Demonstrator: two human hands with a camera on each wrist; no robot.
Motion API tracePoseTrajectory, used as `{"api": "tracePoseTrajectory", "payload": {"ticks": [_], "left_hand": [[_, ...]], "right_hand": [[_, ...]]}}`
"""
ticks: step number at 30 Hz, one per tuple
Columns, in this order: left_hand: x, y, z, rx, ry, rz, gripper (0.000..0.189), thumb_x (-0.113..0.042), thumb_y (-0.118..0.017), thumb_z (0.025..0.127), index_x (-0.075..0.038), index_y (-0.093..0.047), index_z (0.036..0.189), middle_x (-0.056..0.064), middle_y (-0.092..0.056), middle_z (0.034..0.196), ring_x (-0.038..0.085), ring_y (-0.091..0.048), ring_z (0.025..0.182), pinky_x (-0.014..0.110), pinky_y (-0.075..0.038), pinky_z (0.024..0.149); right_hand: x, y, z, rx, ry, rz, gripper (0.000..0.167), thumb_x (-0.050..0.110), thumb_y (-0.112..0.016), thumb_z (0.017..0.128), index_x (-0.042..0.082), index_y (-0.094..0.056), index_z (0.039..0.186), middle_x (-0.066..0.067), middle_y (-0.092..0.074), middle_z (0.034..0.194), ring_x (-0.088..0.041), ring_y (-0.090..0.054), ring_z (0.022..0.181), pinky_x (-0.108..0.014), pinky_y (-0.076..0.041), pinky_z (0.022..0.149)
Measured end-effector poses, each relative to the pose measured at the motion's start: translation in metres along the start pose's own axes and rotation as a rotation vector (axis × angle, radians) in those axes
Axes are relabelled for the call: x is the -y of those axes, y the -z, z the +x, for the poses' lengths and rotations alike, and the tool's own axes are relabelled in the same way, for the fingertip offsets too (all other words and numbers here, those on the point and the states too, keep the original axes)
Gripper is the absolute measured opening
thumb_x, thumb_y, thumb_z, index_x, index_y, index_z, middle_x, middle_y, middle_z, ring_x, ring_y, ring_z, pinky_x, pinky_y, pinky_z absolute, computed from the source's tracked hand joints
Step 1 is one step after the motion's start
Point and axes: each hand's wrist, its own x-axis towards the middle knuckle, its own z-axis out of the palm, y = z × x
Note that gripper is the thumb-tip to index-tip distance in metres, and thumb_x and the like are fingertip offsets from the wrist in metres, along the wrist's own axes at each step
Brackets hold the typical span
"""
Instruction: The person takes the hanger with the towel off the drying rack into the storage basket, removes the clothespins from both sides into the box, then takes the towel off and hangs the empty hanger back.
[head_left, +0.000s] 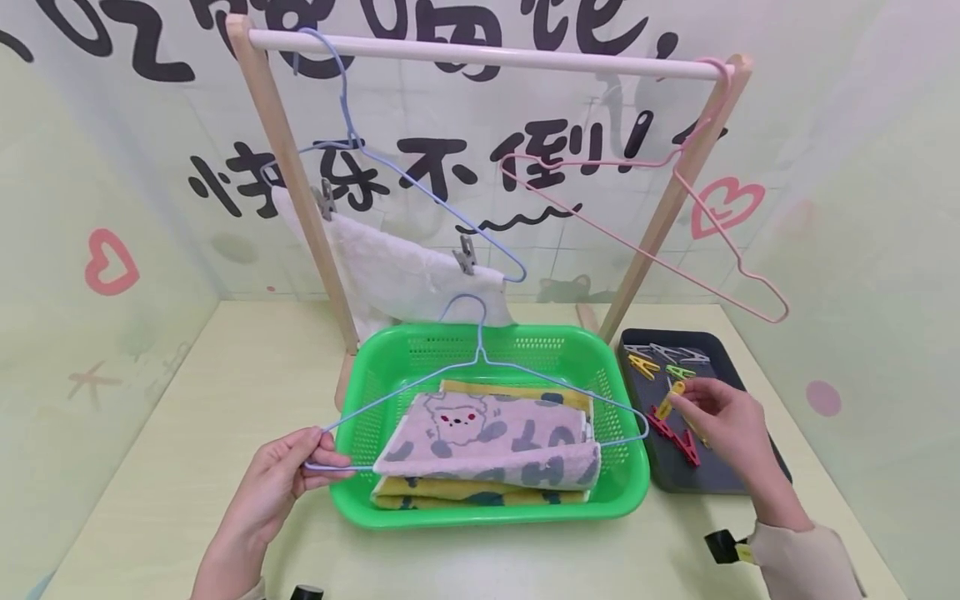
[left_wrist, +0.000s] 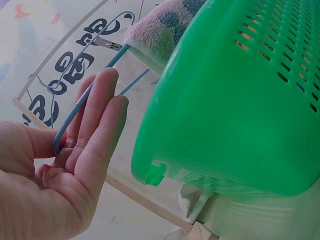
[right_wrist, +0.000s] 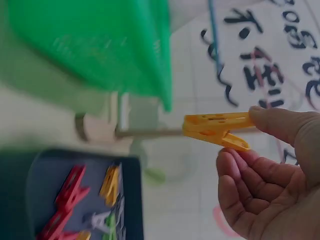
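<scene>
My left hand (head_left: pixel 288 471) grips the left corner of a blue wire hanger (head_left: pixel 480 358), its thumb and fingers around the wire. Over the hanger's lower bar hangs a pink towel (head_left: pixel 487 433) with grey spots and an animal face, above a green basket (head_left: pixel 491 521). Below it in the basket lies a yellow patterned towel (head_left: pixel 480 496). Between thumb and fingers my right hand (head_left: pixel 723 421) pinches a yellow clothespin (right_wrist: pixel 217 129), above the dark tray. Several clothespins lie in that tray, among them red clothespins (head_left: pixel 684 444).
A wooden rack (head_left: pixel 296 183) with a white rod stands behind the basket. On it hang a blue hanger (head_left: pixel 442 204) with a white cloth (head_left: pixel 405 262) clipped by grey clothespins, and a pink hanger (head_left: pixel 600 229). The dark tray (head_left: pixel 750 479) sits right of the basket on the table (head_left: pixel 187 408).
</scene>
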Motion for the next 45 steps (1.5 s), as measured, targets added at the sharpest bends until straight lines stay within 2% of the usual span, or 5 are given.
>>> {"api": "tracePoseTrajectory", "payload": {"ticks": [12, 25, 36, 39, 45], "left_hand": [[0.0, 0.0, -0.001, 0.0, -0.007, -0.007, 0.034, -0.009, -0.031, 0.104, -0.006, -0.063, 0.092, 0.005, -0.072, 0.086, 0.019, -0.07, 0.08, 0.031, -0.057, 0.075], [-0.001, -0.001, -0.003, -0.003, 0.003, -0.025, 0.034, -0.009, -0.03, 0.104, -0.005, -0.062, 0.092, 0.005, -0.072, 0.086, 0.019, -0.07, 0.081, 0.031, -0.057, 0.076], [-0.001, -0.003, -0.005, -0.016, -0.001, -0.062, 0.036, -0.008, -0.029, 0.104, -0.005, -0.063, 0.092, 0.007, -0.072, 0.087, 0.02, -0.07, 0.083, 0.032, -0.056, 0.078], [-0.002, -0.004, -0.006, -0.045, 0.001, -0.065, 0.036, -0.009, -0.03, 0.104, -0.006, -0.064, 0.091, 0.007, -0.072, 0.087, 0.02, -0.07, 0.083, 0.031, -0.056, 0.077], [-0.003, -0.005, -0.007, -0.086, -0.032, -0.092, 0.036, -0.009, -0.03, 0.104, -0.004, -0.064, 0.093, 0.008, -0.072, 0.086, 0.02, -0.07, 0.083, 0.031, -0.055, 0.077]], "right_hand": [[-0.047, -0.019, 0.001, 0.324, 0.009, -0.304, 0.021, 0.013, -0.075, 0.077, -0.004, -0.064, 0.082, -0.004, -0.059, 0.068, -0.017, -0.051, 0.061, -0.03, -0.045, 0.051], [-0.052, -0.038, -0.002, 0.369, -0.029, -0.396, 0.022, 0.009, -0.075, 0.074, 0.005, -0.054, 0.067, -0.001, -0.046, 0.06, -0.018, -0.043, 0.056, -0.03, -0.033, 0.048], [-0.056, -0.038, -0.004, 0.37, -0.017, -0.393, 0.016, 0.01, -0.076, 0.073, 0.003, -0.061, 0.075, -0.001, -0.054, 0.064, -0.018, -0.049, 0.06, -0.034, -0.041, 0.05], [-0.052, -0.032, -0.005, 0.303, 0.0, -0.351, 0.016, 0.013, -0.075, 0.077, 0.002, -0.064, 0.078, -0.001, -0.058, 0.066, -0.015, -0.051, 0.059, -0.033, -0.042, 0.049], [-0.011, -0.034, -0.012, -0.082, 0.221, -0.144, 0.006, 0.004, -0.075, 0.078, 0.002, -0.069, 0.078, -0.001, -0.063, 0.065, -0.006, -0.049, 0.054, -0.02, -0.041, 0.046]]}}
